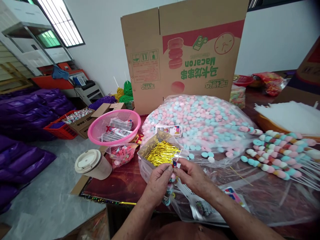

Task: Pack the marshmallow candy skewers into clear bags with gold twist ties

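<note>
My left hand point(158, 185) is closed around a clear bag holding a candy skewer point(168, 195), which hangs down below the fingers. My right hand point(191, 173) pinches the top of that bag point(175, 162) right beside the left thumb. Just beyond both hands lies a box of gold twist ties point(160, 152). Behind it a big clear bag is heaped with pink and blue round candies point(200, 120). Empty printed bags point(207, 208) lie under my right forearm.
Finished candy skewers point(277, 153) lie at the right. A pink basket point(115, 128) of printed packets and a lidded paper cup point(92, 164) stand at the left. A tall Macaron carton point(185, 50) stands behind. Purple bags point(22, 133) cover the floor at left.
</note>
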`<state>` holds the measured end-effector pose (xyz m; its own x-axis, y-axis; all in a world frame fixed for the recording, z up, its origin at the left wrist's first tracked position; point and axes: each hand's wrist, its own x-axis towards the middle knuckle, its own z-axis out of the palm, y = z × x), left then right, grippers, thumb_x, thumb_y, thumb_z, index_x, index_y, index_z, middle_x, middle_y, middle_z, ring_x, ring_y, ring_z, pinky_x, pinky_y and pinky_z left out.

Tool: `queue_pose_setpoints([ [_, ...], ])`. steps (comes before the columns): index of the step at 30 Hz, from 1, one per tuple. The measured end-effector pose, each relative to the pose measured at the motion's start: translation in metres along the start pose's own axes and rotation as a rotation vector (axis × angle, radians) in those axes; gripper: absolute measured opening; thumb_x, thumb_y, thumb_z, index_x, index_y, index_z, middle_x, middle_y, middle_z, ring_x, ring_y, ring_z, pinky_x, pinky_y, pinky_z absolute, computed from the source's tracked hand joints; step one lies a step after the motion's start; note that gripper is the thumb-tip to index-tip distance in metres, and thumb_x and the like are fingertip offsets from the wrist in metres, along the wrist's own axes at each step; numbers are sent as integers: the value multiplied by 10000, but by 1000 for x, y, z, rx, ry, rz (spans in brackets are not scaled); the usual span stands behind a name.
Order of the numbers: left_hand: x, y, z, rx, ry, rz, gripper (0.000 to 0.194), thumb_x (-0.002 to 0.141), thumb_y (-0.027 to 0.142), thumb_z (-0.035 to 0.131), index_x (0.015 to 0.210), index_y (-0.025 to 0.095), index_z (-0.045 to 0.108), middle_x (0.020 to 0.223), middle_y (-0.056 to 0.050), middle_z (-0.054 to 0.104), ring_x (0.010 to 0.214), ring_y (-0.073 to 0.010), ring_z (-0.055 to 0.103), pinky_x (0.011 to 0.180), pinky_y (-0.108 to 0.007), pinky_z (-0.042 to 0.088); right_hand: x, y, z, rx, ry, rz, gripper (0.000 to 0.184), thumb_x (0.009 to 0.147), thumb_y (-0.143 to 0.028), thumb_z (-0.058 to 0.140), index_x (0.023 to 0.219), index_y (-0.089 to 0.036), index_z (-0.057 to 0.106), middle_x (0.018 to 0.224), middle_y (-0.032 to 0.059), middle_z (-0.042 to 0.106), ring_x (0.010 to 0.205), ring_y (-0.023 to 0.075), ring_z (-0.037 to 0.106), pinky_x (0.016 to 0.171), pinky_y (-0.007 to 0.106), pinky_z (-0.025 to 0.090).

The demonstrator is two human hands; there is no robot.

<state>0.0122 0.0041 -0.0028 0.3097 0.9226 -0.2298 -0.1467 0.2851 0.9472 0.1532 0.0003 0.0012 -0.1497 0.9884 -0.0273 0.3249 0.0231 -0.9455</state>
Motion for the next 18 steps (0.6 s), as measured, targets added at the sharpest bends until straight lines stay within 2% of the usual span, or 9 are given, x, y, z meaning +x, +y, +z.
queue_pose_setpoints([
  [2,-3,4,3,-9,-60,-13,277,736,417,618,715,141,605,636,22,495,574,-80,426,555,-198,343,-4,-3,-3,62,-60,5,206,799,-332,482,664,-182,523,515,-60,463,451,75,392,424,186,286],
  [4,-5,8,8,-54,-105,-35,267,707,395,659,780,140,629,665,11,535,591,-82,457,571,-200,361,-7,-5,-6,105,-50,6,198,796,-313,483,658,-181,535,526,-54,496,452,76,414,428,183,308],
  [6,-5,10,13,-153,-89,-91,282,654,374,707,785,135,633,641,9,549,558,-81,473,551,-205,367,-9,-4,-7,139,-26,-4,174,799,-300,481,701,-180,559,536,-51,518,452,79,429,431,183,324],
  [9,-3,9,19,-261,-19,-198,281,591,365,734,657,129,597,550,22,520,469,-77,462,488,-207,352,-11,0,-9,185,-57,-19,226,813,-350,486,692,-176,564,522,-48,516,434,77,411,418,187,316],
  [12,-3,9,21,-220,-1,-189,271,613,379,709,644,142,581,539,29,518,458,-78,465,465,-201,345,-13,3,-12,191,-67,-23,271,809,-394,503,656,-176,553,507,-51,497,422,72,388,407,190,293],
  [15,-4,10,23,-122,-61,-124,282,664,399,678,628,138,575,555,24,528,475,-69,463,462,-187,339,-15,3,-13,198,-30,2,235,804,-355,503,654,-178,542,494,-57,489,407,69,387,390,185,278],
  [18,-3,9,27,-144,-46,-202,264,617,369,713,655,136,595,535,32,523,448,-70,468,438,-187,335,-18,1,-12,222,-4,18,179,796,-300,497,670,-180,538,493,-63,491,398,64,385,382,176,278],
])
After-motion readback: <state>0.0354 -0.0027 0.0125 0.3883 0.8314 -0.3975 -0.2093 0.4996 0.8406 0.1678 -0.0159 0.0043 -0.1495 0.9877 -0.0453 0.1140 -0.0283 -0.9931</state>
